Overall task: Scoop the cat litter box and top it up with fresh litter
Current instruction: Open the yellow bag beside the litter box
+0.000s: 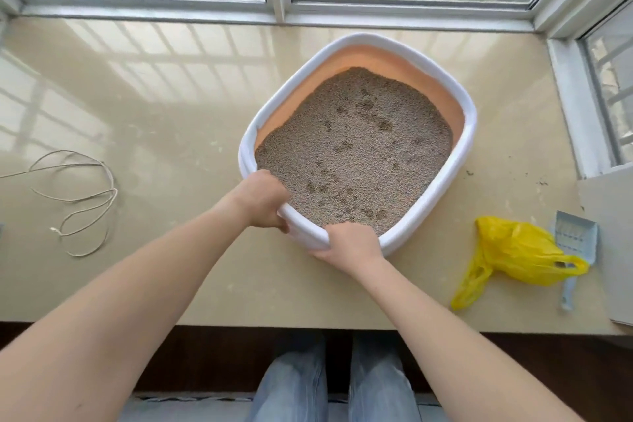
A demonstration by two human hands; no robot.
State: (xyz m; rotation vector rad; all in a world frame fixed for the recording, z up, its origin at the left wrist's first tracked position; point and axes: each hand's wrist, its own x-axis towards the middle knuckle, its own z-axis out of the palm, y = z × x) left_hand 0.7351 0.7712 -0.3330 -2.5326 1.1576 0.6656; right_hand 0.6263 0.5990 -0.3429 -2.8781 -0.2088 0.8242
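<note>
A: Where do the two hands lie relative to the litter box (459,161)?

B: Both sit on its near rim. The left hand (260,200) grips the near-left corner, fingers curled over the rim into the box, thumb outside. The right hand (352,243) grips the near edge just beside it, fingers over the rim, thumb beneath.

A: And the arms?

B: Both forearms are bare and extended forward, converging toward that near rim.

A white rim and peach inner walls are shown on the litter box (460,103), with grey-brown, dark-speckled litter (356,147). A yellow bag (520,250) and pale blue scoop (575,233) are seen.
</note>
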